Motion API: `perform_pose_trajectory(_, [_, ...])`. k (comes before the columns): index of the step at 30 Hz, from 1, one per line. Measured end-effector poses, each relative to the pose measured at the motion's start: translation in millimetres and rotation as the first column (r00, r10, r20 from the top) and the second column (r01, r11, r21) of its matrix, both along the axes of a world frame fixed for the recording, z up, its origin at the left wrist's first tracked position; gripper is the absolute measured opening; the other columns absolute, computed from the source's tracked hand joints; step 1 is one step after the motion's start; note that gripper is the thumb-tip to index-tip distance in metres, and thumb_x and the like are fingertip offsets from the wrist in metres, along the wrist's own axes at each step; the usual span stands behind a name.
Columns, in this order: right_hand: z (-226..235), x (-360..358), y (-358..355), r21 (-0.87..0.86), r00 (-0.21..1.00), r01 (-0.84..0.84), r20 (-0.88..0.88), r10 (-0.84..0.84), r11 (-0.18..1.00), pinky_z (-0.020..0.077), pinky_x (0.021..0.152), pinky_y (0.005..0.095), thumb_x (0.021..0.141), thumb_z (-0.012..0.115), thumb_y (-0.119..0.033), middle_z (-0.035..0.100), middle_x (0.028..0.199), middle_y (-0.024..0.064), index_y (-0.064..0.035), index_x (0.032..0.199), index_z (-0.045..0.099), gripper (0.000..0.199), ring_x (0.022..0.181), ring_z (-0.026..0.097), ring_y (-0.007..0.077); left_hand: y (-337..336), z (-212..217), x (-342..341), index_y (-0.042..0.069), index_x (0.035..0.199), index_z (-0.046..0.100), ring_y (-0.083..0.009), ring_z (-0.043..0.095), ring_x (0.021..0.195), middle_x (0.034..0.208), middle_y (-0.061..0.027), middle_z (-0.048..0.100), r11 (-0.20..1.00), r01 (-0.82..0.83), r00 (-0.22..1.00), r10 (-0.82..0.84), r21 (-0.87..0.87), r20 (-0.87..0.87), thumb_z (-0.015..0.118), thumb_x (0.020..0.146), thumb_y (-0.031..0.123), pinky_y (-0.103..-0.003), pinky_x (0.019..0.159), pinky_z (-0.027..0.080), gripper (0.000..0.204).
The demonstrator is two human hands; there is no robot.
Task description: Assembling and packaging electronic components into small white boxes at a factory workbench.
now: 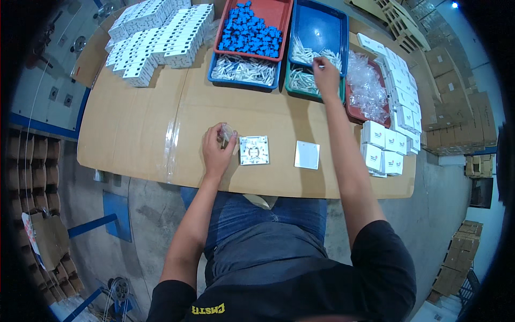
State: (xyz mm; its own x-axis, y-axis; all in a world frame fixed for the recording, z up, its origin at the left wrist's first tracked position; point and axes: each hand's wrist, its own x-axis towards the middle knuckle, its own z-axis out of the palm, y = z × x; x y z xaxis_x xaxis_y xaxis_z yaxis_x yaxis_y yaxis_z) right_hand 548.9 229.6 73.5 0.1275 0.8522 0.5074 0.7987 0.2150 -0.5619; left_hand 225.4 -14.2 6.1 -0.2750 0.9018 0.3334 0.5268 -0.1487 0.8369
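My left hand (215,153) is closed around a small clear plastic bag (227,132), its fingers curled on the near side of the table. Just right of it lies a square white plate (254,150) with printed or moulded markings. Farther right is a plain pale square piece (307,155), flat on the cardboard. My right hand (326,78) is stretched forward over the near edge of a blue tray (320,24) with slim white pieces (306,53) in it. Its fingers are bent together; whatever lies between them is too small to make out.
A red tray (288,16) of blue plastic parts (249,32) rests on a blue tray (214,80) of white pieces. Below my right hand sits a green tray (306,95). Clear bags (367,86) fill a red bin; white boxes (383,145) stand right, stacked cartons (155,43) far left.
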Motion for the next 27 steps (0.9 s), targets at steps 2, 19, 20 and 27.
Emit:
perform_pose_trajectory(2, [5.5, 34.1, 32.6, -0.053, 0.985, 0.035, 0.168, -0.026, 0.998, 0.0578, 0.081, 0.048, 0.093, 0.068, -0.024, 0.077, 0.1, 0.0174, -0.0112, 0.103, 0.079, 0.019, 0.094, 0.074, 0.0383, -0.1, 0.0, 2.1, 0.002, 0.121, 0.066, -0.0316, 0.063, 0.1, 0.106, -0.0136, 0.066, 1.0, 0.009, 0.999, -0.009, -0.002, 0.03, 0.081, 0.088, 0.024, -0.042, 0.089, 0.05, 0.042])
perform_pose_trajectory(19, [-5.6, 74.9, 87.1, -0.24, 0.919, -0.083, 0.356, 0.167, 0.967, 0.0588, 0.081, 0.0462, 0.084, 0.075, -0.017, 0.077, 0.094, 0.0173, -0.0117, 0.099, 0.08, 0.016, 0.089, 0.074, 0.037, 3.5, -1.9, 3.3, 0.003, 0.12, 0.066, -0.03, 0.064, 0.098, 0.106, -0.0121, 0.067, 1.0, -0.004, 1.0, 0.004, -0.018, -0.009, 0.081, 0.085, 0.018, -0.041, 0.088, 0.051, 0.041])
perform_pose_trajectory(20, [-3.0, 72.8, 86.1, -0.274, 0.927, -0.098, 0.323, 0.188, 0.957, 0.0585, 0.08, 0.0437, 0.084, 0.076, -0.014, 0.077, 0.094, 0.017, -0.0091, 0.1, 0.079, 0.017, 0.088, 0.075, 0.0345, 2.8, -2.6, 2.0, 0.003, 0.12, 0.066, -0.0301, 0.064, 0.097, 0.105, -0.0119, 0.066, 1.0, -0.014, 1.0, 0.014, -0.012, -0.005, 0.081, 0.085, 0.017, -0.042, 0.088, 0.051, 0.041])
perform_pose_trajectory(27, [15.5, 79.5, 75.0, -0.131, 0.994, -0.066, -0.099, 0.053, 0.989, 0.0573, 0.078, 0.0349, 0.087, 0.077, -0.009, 0.079, 0.094, 0.0133, -0.0047, 0.105, 0.078, 0.018, 0.084, 0.075, 0.0239, -1.3, -0.8, 5.3, 0.003, 0.119, 0.066, -0.0296, 0.064, 0.095, 0.102, -0.0114, 0.066, 1.0, -0.01, 0.999, 0.01, 0.001, 0.048, 0.081, 0.085, 0.017, -0.042, 0.087, 0.051, 0.04])
